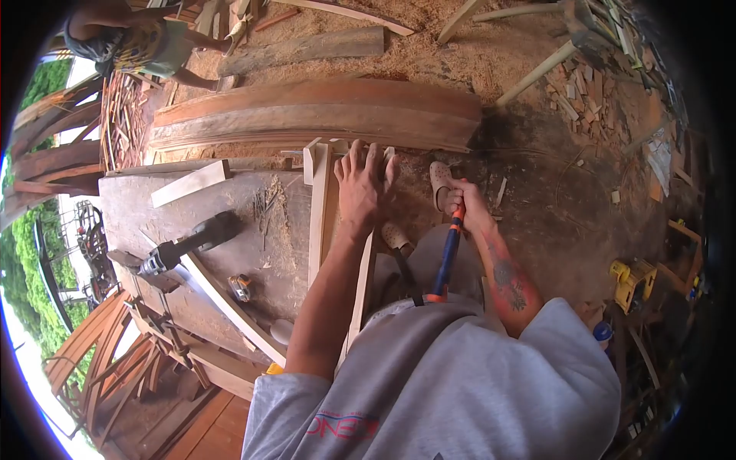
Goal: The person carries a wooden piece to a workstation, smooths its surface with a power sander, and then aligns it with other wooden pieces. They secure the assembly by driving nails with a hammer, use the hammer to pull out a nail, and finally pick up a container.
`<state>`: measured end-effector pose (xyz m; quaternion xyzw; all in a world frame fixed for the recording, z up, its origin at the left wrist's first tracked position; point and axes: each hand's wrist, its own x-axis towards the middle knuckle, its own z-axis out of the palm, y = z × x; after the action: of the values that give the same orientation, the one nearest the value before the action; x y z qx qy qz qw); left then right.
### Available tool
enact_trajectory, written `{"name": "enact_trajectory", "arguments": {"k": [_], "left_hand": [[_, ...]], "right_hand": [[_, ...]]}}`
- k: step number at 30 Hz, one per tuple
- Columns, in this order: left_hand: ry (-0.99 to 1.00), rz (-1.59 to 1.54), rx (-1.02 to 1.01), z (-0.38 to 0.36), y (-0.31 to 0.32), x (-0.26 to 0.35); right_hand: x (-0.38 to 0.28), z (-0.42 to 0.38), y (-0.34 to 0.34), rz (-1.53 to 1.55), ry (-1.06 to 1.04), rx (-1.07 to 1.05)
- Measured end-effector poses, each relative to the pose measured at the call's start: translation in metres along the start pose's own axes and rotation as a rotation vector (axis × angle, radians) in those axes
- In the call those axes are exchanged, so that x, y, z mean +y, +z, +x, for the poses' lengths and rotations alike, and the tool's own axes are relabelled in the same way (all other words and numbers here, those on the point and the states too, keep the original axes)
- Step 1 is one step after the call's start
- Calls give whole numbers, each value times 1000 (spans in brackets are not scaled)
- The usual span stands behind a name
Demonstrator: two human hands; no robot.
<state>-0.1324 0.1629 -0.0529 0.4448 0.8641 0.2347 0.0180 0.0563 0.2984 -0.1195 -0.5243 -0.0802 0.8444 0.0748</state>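
My left hand [366, 184] lies with its fingers spread over the end of a pale wooden frame, its fingertips near the small end blocks. One frame rail [320, 222] runs beside my forearm. In front of my waist, my right hand [470, 205] is closed around the orange end of a long tool handle [449, 253], blue with orange bands. The handle slants down to my shirt; I cannot make out the tool's working end. Left of the frame, a dark cordless power tool [192, 241] lies on the workbench [138, 201].
A pale wood offcut [192, 184], a curved strip [230, 307] and a small orange-black tool [240, 287] lie on the bench. Beyond it are wide reddish planks [322, 115] and sawdust. Another person [146, 46] stands at upper left. A yellow tool case [633, 284] sits at right.
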Motion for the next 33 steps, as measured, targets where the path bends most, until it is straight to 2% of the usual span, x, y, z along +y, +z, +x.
{"name": "enact_trajectory", "arguments": {"k": [2,4,7,10,11,12,14,15,17,18,21,23,24,25,26,27,30,33], "left_hand": [[2,-19,4,-1,0,-1],[-22,-35,-36,0,1,-5],[5,-1,-80,-1,-4,-3],[7,74,5,-8,1,-3],[0,72,29,-12,0,-1],[-96,72,30,-20,0,4],[-312,62,26,-45,5,15],[-319,60,41,-62,2,22],[-542,-8,43,-94,-4,30],[-548,-4,48,-107,-7,30],[-601,45,-8,-124,-11,28],[-572,102,-127,-120,-16,21],[-595,99,-112,-120,-15,19],[-536,93,-50,-120,-12,17],[-474,91,10,-120,-10,15],[-492,96,20,-119,-11,14],[-492,69,-2,-120,-15,14],[-498,39,-25,-115,-22,16]], "right_hand": [[-10,-6,-37,-42,49,-27],[-16,-15,-76,7,267,-63],[-21,-39,-119,81,216,-6],[-26,-44,-182,166,120,81],[-27,-52,-194,17,4,114],[-25,-61,-208,-129,-112,148],[-24,-56,-255,-170,-133,329],[-25,-61,-273,-223,-121,351],[-25,-70,-305,-309,-51,444],[-23,-74,-317,-347,7,518],[-1,-101,-320,-428,-26,465],[2,-119,-306,-508,-68,406],[-2,-124,-291,-549,-90,373],[-11,-122,-267,-574,-90,363],[-20,-116,-236,-655,51,499],[-28,-110,-219,-729,194,637],[-44,-53,-263,-941,163,505],[-75,-17,-244,-1099,118,444]]}}
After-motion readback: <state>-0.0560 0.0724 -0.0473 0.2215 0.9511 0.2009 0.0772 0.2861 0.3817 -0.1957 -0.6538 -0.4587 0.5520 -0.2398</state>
